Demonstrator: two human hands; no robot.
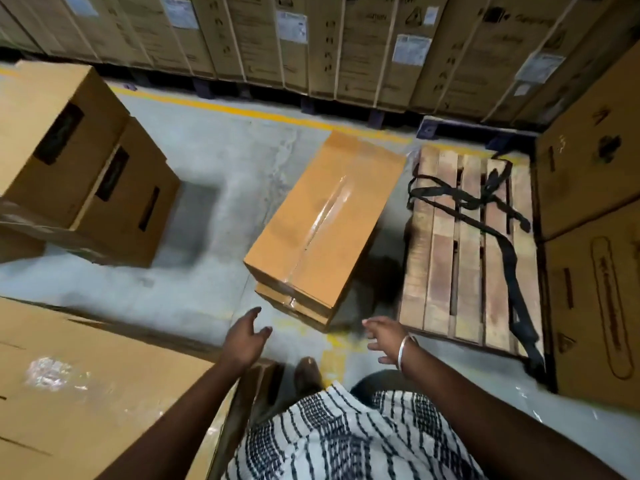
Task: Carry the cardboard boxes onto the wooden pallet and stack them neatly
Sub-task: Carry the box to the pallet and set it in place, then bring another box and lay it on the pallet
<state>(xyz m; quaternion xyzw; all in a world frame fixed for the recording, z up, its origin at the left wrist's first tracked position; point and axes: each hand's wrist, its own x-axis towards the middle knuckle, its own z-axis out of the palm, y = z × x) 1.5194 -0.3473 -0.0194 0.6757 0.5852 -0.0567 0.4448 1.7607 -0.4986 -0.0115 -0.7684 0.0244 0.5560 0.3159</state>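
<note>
Two taped boxes (320, 220), stacked, lie on the floor (214, 168) just left of one wooden pallet (467, 258) bearing one black strap (505, 237), with the left hand (244, 337) and right hand (386, 337) spread empty near them.

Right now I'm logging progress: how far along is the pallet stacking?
Done: nothing; the pallet carries only a black strap. In hand: nothing yet; the left hand and right hand reach, open, toward the taped box on the floor beside the pallet. Left: carrying and stacking every box.
</note>
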